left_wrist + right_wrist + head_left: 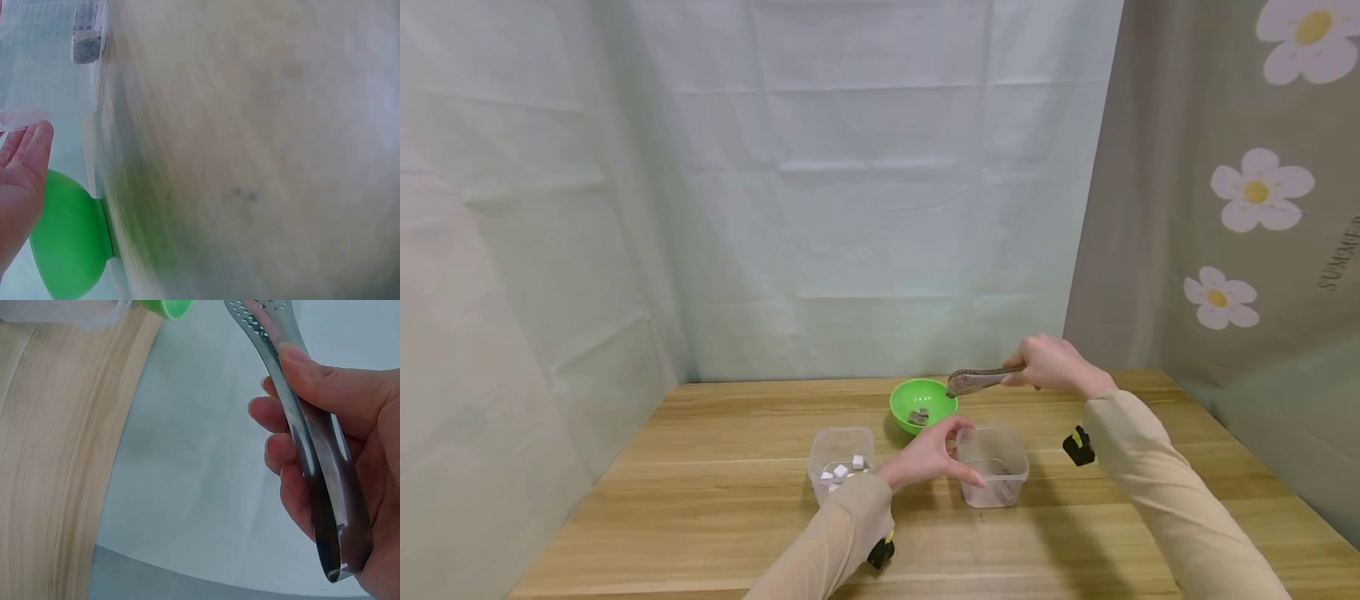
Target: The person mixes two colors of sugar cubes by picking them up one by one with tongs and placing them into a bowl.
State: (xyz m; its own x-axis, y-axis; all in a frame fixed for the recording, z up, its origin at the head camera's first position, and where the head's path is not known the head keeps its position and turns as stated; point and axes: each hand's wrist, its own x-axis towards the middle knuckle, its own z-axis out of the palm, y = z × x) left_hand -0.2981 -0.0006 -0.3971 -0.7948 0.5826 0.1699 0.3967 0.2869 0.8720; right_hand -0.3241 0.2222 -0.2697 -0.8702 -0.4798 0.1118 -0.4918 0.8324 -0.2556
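My right hand (pixel 1056 364) grips metal tongs (pixel 981 380) with perforated heads. Their tips hang over the right rim of a green bowl (pixel 904 400); a small dark spot shows there, but I cannot tell whether it is a piece in the tongs. Several grey-brown cubes (pixel 918 416) lie in the bowl. My left hand (pixel 928 457) holds the left side of a clear plastic container (pixel 992 500), thumb toward the front and fingers at the back. A grey cube (pixel 86 47) shows low inside that container in the left wrist view.
Left of my left hand stands another clear plastic container (pixel 842 437) with several white cubes (pixel 857 461), partly behind my sleeve. The wooden table (pixel 730 475) ends at a pale curtain (pixel 872 208) behind, with a flowered cloth (pixel 1255 200) on the right.
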